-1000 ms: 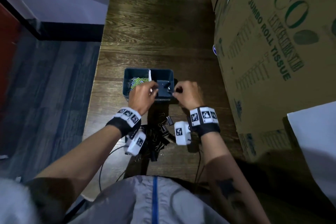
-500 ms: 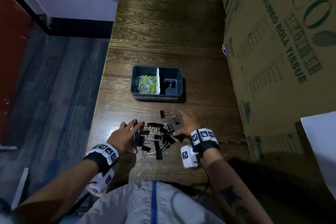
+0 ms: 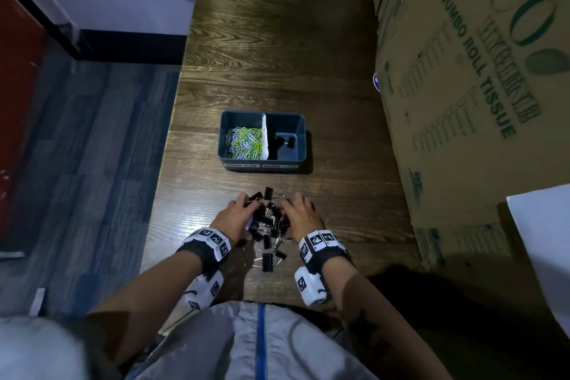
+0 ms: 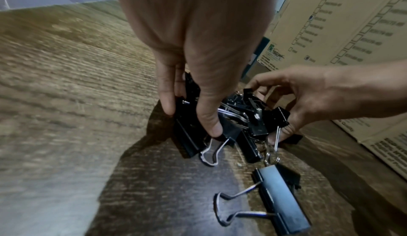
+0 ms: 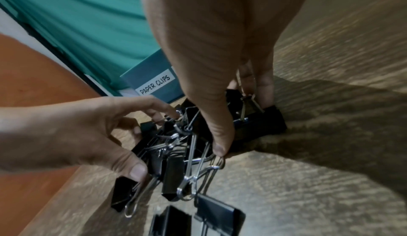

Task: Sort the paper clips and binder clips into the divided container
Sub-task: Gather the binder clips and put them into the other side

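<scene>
Binder clips (image 3: 271, 222): black bodies, silver wire handles, lower centre.
Paper clips (image 3: 245, 142): green, white, blue mix.
Divided container (image 3: 262, 160): slate blue, white divider, white labels.
Worktop (image 3: 277, 55): dark brown woodgrain.
Carton (image 3: 478, 86): tan, green lettering, right.
Wristbands (image 3: 320, 244): black, white-and-black square markers.
Floor (image 3: 77, 148): grey-blue planks, left.

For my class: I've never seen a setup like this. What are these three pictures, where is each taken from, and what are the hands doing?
No machine here: a person wears three cameras. The head view looks down at a wooden table; the other two views come from cameras strapped to each wrist. The left hand and right hand gather a pile of black binder clips between them, fingers curled round the clips. Beyond the pile stands a divided container: coloured paper clips in its left half, a few binder clips in its right half. A cardboard box stands at the right.
</scene>
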Tool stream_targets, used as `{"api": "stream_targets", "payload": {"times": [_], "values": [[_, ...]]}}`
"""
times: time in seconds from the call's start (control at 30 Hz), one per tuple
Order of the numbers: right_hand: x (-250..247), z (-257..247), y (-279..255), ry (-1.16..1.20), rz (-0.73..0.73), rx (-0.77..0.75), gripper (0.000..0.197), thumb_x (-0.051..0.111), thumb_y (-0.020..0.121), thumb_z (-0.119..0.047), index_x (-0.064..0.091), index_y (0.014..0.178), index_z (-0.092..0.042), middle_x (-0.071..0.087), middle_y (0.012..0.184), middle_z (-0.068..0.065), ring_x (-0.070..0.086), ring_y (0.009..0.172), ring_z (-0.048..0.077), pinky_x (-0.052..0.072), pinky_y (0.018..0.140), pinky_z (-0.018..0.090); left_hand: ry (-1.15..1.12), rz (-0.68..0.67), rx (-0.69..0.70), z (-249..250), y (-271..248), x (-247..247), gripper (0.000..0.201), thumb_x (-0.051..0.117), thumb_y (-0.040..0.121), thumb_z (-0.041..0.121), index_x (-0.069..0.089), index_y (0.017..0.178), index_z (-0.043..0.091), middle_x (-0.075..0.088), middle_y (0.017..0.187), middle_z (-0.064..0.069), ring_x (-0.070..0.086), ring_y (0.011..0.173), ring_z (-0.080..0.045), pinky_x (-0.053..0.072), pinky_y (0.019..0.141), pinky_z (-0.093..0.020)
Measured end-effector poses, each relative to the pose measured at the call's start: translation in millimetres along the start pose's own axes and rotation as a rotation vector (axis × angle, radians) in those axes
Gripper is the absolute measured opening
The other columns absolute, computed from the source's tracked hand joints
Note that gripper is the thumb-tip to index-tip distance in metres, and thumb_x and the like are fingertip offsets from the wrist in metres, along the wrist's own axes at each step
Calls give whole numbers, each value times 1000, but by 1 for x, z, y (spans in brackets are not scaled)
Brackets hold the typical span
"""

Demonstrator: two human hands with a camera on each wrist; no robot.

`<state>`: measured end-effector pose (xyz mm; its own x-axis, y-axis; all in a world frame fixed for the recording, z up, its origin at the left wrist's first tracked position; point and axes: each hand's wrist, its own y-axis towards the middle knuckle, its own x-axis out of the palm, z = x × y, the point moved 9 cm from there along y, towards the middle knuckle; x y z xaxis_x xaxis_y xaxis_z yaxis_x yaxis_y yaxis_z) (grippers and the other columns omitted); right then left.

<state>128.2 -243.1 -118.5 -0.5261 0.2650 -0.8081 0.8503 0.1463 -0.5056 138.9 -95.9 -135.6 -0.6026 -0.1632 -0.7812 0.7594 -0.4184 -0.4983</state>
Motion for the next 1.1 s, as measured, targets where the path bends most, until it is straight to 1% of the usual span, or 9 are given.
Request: {"api": "stream_targets", "payload": {"times": [0.1, 0.2, 0.33, 0.5, 0.67, 0.77, 0.83, 1.0, 1.1], "values": [[-2, 10, -4, 65, 74, 58, 83, 70, 75, 10, 41, 139, -34, 29, 145, 10, 42, 128, 33, 48, 99, 47, -70, 62, 9, 1, -3, -12, 63, 75, 73, 8, 48, 128, 24, 38, 121, -4, 56, 94, -25, 54, 79, -39], [-4, 11, -6, 49, 125, 43, 78, 66, 76, 14, 44, 138, -28, 35, 141, 11, 52, 119, 31, 53, 96, 45, -63, 101, -4, 4, -5, -22, 30, 57, 90, 10, 60, 119, 17, 51, 121, -8, 58, 96, -27, 50, 82, -41], [-18, 6, -14, 69, 180, -6, 52, 59, 86, 10, 62, 128, -20, 50, 133, 10, 62, 107, 25, 56, 91, 36, -124, 128, 29, 9, -6, -24, 16, 58, 94, 12, 66, 107, 16, 57, 106, -4, 61, 87, -20, 54, 79, -35], [-28, 15, -17, 101, 220, 67, 27, 61, 91, 0, 69, 115, -10, 57, 129, 9, 64, 100, 24, 56, 85, 32, -124, 256, 88, 27, -8, -56, 13, 60, 93, 11, 66, 104, 15, 60, 91, 3, 57, 74, -14, 41, 62, -16], [-38, 39, -16, 275, 218, 258, 15, 61, 95, -21, 74, 103, -18, 70, 97, 8, 67, 89, 24, 50, 70, 29, -152, 444, 152, 57, 7, -126, 11, 57, 95, 18, 67, 99, 16, 66, 88, 2, 63, 67, -11, 46, 55, -14], [-66, 40, -15, 434, 287, 282, 15, 64, 93, -23, 75, 103, -22, 71, 92, 2, 66, 82, 16, 41, 57, 21, -182, 575, 133, 72, 21, -172, 16, 60, 93, 25, 67, 105, 17, 70, 97, -4, 67, 79, -19, 56, 68, -31], [-94, 38, -14, 488, 348, 278, 11, 65, 93, -21, 74, 98, -22, 69, 84, -3, 61, 71, 8, 34, 51, 18, -212, 632, 93, 76, 26, -194, 24, 65, 91, 28, 68, 111, 17, 71, 104, -5, 66, 90, -23, 52, 77, -31], [-166, 23, 5, 495, 467, 216, 12, 63, 92, -22, 74, 88, -20, 63, 78, -2, 61, 77, 18, 39, 63, 23, -155, 656, 100, 72, 25, -192, 15, 62, 92, 31, 67, 101, 21, 72, 91, 1, 66, 79, -18, 53, 68, -31], [-195, 6, 16, 498, 525, 105, 18, 71, 88, -32, 74, 103, -22, 72, 87, 2, 65, 84, 21, 46, 67, 27, -77, 564, 131, 60, 23, -149, 9, 57, 93, 20, 66, 94, 19, 70, 82, 2, 63, 66, -15, 55, 61, -30]]}}
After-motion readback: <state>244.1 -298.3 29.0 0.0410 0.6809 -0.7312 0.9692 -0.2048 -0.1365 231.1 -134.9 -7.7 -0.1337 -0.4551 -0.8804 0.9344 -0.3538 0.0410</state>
